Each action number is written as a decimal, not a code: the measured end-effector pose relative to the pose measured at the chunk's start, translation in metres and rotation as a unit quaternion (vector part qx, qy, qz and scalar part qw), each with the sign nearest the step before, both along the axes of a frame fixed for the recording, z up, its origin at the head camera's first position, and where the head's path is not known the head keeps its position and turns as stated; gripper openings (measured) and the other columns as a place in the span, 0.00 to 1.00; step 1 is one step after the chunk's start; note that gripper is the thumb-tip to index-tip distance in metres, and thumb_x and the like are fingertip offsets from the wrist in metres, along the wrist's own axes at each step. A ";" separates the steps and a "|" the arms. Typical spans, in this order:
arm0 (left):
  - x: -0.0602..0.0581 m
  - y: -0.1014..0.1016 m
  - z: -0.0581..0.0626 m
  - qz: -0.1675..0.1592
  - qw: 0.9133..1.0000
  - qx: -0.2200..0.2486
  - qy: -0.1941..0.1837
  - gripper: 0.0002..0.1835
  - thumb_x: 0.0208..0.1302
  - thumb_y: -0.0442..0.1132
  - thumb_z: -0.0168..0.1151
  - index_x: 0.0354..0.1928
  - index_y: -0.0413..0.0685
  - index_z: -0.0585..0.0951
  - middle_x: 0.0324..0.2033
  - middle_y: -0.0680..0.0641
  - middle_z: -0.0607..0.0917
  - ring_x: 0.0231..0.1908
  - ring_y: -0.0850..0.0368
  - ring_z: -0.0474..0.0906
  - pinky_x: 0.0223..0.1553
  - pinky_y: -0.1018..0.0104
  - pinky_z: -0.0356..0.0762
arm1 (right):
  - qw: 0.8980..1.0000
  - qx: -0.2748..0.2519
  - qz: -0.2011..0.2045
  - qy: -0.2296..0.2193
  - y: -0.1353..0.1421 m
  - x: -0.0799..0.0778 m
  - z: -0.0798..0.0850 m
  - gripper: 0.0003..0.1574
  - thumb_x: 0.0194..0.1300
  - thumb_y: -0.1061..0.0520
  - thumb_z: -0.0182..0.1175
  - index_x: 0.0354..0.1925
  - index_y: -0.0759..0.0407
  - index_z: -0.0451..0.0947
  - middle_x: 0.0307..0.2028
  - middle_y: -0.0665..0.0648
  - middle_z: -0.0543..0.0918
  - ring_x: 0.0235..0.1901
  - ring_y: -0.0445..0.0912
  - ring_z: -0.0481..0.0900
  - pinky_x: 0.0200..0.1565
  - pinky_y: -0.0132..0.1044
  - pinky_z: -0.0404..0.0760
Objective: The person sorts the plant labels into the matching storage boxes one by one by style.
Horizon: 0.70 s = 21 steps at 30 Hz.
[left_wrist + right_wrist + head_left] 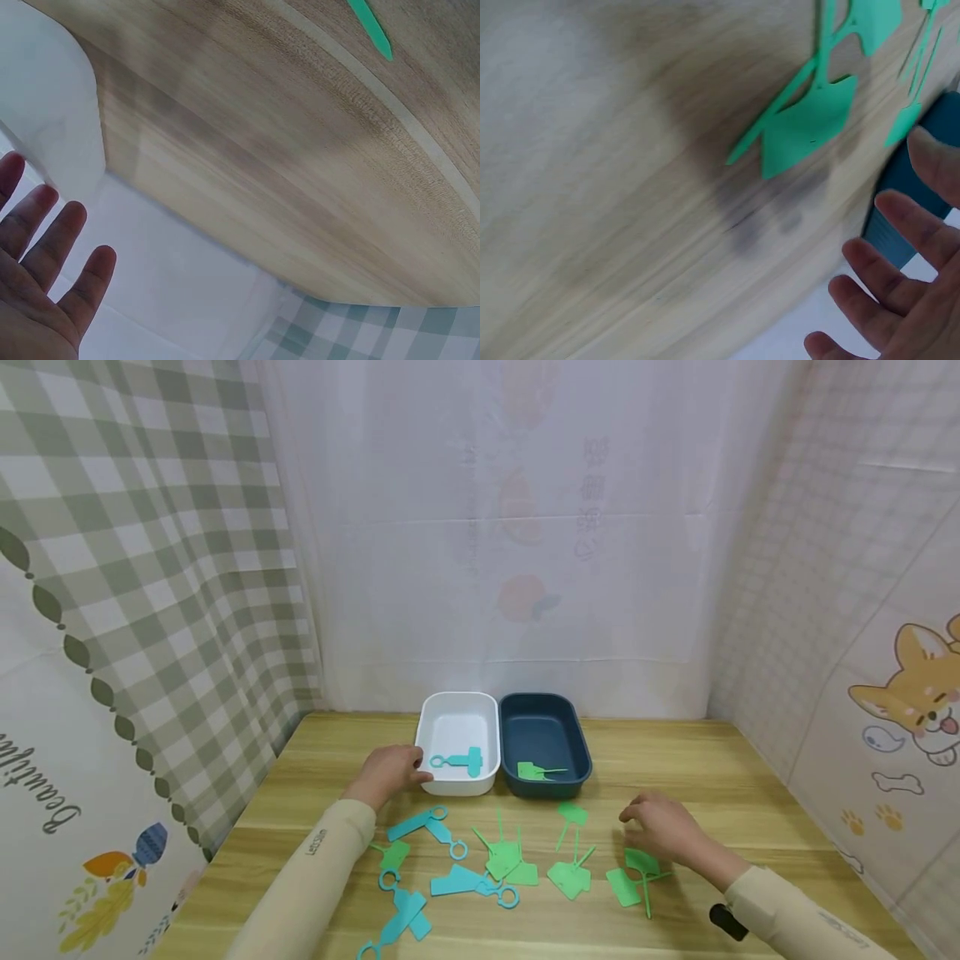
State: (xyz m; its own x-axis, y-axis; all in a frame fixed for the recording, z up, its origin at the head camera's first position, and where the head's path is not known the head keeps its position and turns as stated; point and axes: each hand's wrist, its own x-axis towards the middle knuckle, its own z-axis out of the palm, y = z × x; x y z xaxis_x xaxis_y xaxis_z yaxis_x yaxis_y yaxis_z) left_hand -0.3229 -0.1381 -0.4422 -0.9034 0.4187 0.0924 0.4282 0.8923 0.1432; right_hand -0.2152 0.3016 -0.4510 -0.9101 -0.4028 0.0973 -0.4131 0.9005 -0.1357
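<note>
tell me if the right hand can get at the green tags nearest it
Probably yes: the right hand looks empty and open, close beside those green tags, and nothing visible stands between. The tags cross, though, so lifting one might disturb another.

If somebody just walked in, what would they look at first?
Probably the bright blue tags and green tags scattered on the near part of the wooden table. Next, the white tub and dark blue tub side by side behind them, with the left hand beside the white one. The cartoon dog on the right-hand cloth might catch their eye too!
</note>
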 end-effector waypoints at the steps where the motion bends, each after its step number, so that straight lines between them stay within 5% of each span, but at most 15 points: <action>1: 0.000 0.000 0.000 0.000 1.000 0.000 0.000 0.17 0.59 0.52 0.71 0.31 0.49 0.77 0.25 0.53 0.78 0.27 0.56 0.71 0.34 0.58 0.74 | 1.000 0.002 0.002 -0.009 0.001 0.001 0.000 0.16 0.54 0.54 0.74 0.41 0.59 0.86 0.41 0.59 0.84 0.40 0.59 0.81 0.36 0.54 0.80; 10: 0.000 0.002 0.001 0.005 1.000 -0.002 -0.006 0.17 0.60 0.52 0.71 0.32 0.48 0.78 0.26 0.53 0.78 0.28 0.55 0.71 0.34 0.57 0.73 | 0.998 0.031 -0.013 -0.057 0.008 0.003 -0.010 0.16 0.49 0.46 0.77 0.32 0.51 0.84 0.34 0.49 0.80 0.34 0.49 0.77 0.34 0.52 0.77; 21: 0.002 0.002 0.002 0.001 1.000 -0.003 0.000 0.17 0.59 0.52 0.71 0.31 0.49 0.77 0.25 0.53 0.77 0.28 0.56 0.71 0.34 0.57 0.73 | 0.994 0.053 -0.098 -0.013 0.010 -0.001 -0.022 0.22 0.58 0.43 0.71 0.21 0.52 0.72 0.25 0.50 0.70 0.26 0.47 0.68 0.32 0.52 0.71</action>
State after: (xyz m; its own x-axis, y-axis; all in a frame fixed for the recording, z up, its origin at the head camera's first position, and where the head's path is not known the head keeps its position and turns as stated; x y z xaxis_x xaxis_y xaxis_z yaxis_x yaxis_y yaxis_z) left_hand -0.3213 -0.1363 -0.4403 -0.9045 0.4169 0.0900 0.4259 0.8942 0.1382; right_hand -0.2165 0.3116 -0.4731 -0.9736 -0.2248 0.0388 -0.2265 0.9730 -0.0445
